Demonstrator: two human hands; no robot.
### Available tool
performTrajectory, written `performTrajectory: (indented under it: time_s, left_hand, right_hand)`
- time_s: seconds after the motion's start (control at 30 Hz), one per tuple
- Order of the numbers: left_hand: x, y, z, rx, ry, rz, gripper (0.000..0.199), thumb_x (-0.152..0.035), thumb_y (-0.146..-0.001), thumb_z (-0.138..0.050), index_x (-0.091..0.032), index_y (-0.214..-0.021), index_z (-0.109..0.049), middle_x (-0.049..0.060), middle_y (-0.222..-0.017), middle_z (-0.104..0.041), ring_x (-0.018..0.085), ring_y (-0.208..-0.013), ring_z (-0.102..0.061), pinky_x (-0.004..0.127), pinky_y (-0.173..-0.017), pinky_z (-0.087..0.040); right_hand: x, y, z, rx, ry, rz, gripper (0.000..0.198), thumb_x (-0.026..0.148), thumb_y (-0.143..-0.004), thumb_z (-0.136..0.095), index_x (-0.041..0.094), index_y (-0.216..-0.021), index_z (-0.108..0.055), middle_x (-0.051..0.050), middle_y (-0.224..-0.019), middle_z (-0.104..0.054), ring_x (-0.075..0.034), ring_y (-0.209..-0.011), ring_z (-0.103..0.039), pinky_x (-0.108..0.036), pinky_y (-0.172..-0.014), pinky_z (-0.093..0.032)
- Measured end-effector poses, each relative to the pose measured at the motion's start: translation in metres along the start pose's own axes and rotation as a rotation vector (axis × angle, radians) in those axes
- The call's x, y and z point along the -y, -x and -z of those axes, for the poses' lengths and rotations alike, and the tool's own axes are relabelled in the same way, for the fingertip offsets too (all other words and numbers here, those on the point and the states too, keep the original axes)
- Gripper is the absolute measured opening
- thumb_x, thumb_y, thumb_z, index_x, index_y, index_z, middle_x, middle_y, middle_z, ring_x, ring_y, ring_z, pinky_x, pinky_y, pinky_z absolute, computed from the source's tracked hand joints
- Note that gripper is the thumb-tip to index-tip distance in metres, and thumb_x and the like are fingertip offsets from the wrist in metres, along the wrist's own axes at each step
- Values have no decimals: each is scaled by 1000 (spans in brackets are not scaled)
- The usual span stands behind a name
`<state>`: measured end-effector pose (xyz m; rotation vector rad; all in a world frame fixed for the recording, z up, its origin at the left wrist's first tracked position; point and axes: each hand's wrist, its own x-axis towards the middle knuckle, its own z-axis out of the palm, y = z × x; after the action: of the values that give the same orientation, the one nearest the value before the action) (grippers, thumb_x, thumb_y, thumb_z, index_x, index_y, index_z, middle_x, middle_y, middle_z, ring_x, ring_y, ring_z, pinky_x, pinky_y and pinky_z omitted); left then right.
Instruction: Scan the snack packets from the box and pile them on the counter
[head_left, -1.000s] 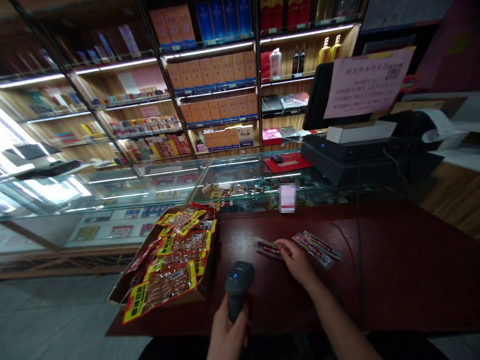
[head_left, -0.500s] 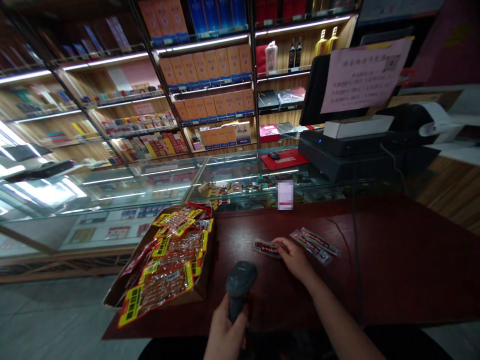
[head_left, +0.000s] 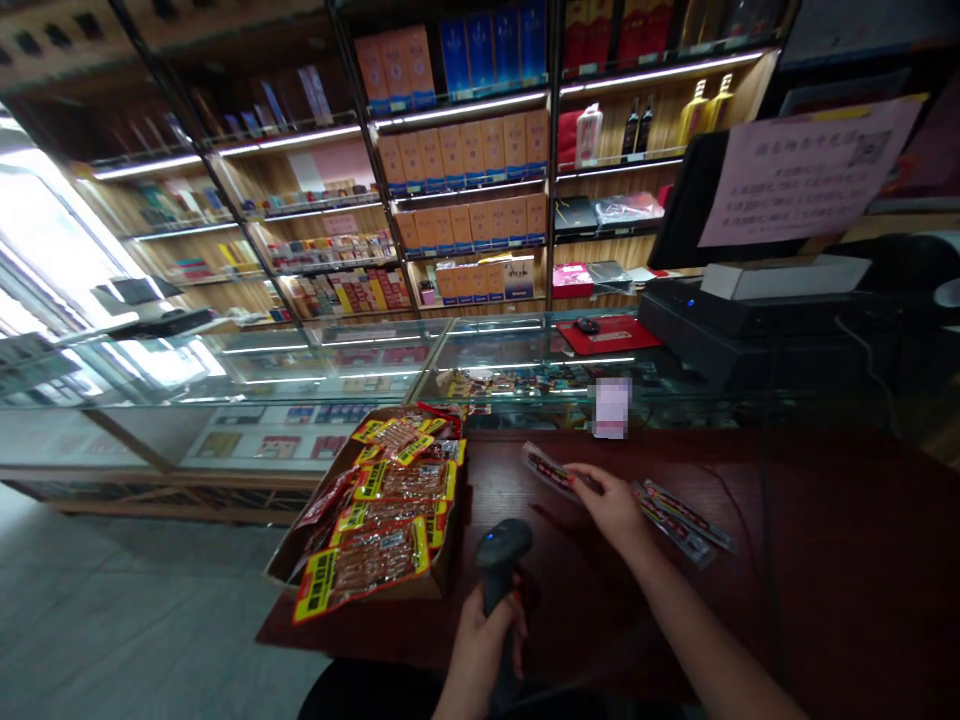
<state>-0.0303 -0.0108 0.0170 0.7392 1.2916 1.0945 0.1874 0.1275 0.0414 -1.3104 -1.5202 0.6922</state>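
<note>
My left hand (head_left: 484,635) is wrapped round the handle of a dark barcode scanner (head_left: 504,545), whose head points forward over the brown counter. A small blue light shows on the scanner. In my right hand (head_left: 606,500), between thumb and fingers, is one end of a slim snack packet (head_left: 546,466) in clear and dark wrapping, tilted above the wood. To the right of that hand, flat on the counter, lie further slim packets (head_left: 681,522) of the same look. A cardboard box (head_left: 446,580) full of yellow-and-red snack bags (head_left: 375,560) stands left of the scanner.
Behind the brown counter (head_left: 592,640) runs a glass display case (head_left: 360,360). On it are a red mat (head_left: 626,337) with a mouse (head_left: 586,326). At right stands a monitor (head_left: 686,200) with a pink paper sign (head_left: 810,175). Shelves of boxes and bottles line the back.
The packet in my right hand has been raised and tilted, its free end now up and away. The scanner stays in my left hand, its blue light now showing. The view has swung left.
</note>
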Motion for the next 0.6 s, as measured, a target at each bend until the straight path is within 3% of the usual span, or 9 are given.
performTrajectory:
  time_s: [0.2,0.3,0.43,0.6]
  left_hand:
    - [4,0,-1,17,46,-18,51,-55,-72,-77,-17,-101,-60,-3,-54,-62,10,-34,-46,20,-34,-35]
    - [11,-3,0,4,67,-35,54,-60,-68,-77,-17,-94,-59,-4,-50,-58,10,-32,-43,21,-32,-33]
    - [20,-8,4,13,78,-65,49,-56,-69,-80,-16,-90,-61,-3,-52,-59,9,-36,-45,20,-37,-34]
    - [29,-12,5,-26,147,-53,50,-53,-65,-86,-16,-90,-63,-4,-50,-57,10,-38,-47,21,-41,-34]
  right_hand:
    - [97,-106,-78,110,133,168,22,35,-103,-67,21,-118,-73,-7,-125,-75,-24,-111,-72,-49,-100,-57]
    - [125,-148,-123,156,227,169,23,34,-103,-67,21,-121,-71,-7,-127,-73,-25,-109,-72,-48,-96,-59]
    - [132,-172,-165,251,336,162,25,34,-102,-68,21,-123,-69,-8,-129,-71,-24,-108,-72,-47,-93,-61]
    - [120,-174,-190,390,410,197,27,34,-102,-68,22,-126,-68,-8,-132,-70,-25,-110,-71,-47,-94,-60]
